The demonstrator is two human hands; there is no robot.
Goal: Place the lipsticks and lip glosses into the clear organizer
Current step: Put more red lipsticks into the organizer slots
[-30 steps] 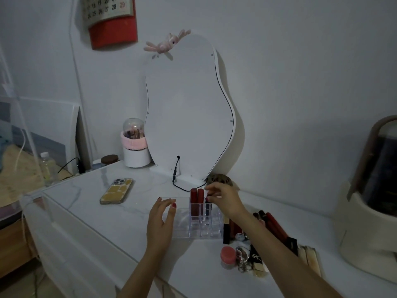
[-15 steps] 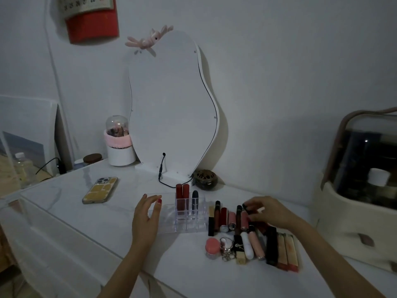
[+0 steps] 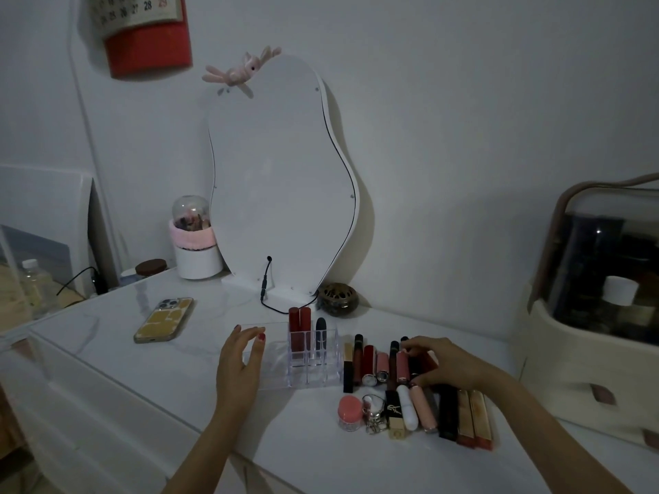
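Observation:
The clear organizer [image 3: 313, 372] stands on the white dresser top. Two red tubes [image 3: 299, 324] and a dark lipstick [image 3: 321, 329] stand upright in its back slots. My left hand [image 3: 239, 365] rests against the organizer's left side, fingers spread. To the right lie two rows of lipsticks and lip glosses [image 3: 378, 365], red, pink, black and gold. My right hand [image 3: 442, 361] is down on the far row, fingers curled around a dark red tube [image 3: 426, 363]; whether it is gripped or only touched is not clear.
A phone in a yellow case [image 3: 164, 319] lies to the left. A curvy white mirror [image 3: 281, 180] with a black cable stands behind, a bronze pot [image 3: 338, 299] beside it. A pink jar [image 3: 350, 412] and a metal clip sit in front. A beige cosmetics case [image 3: 592, 344] fills the right side.
My right hand left the organizer, where a dark lipstick now stands, and moved right onto the row of lying tubes. My left hand stayed at the organizer. The view shifted right.

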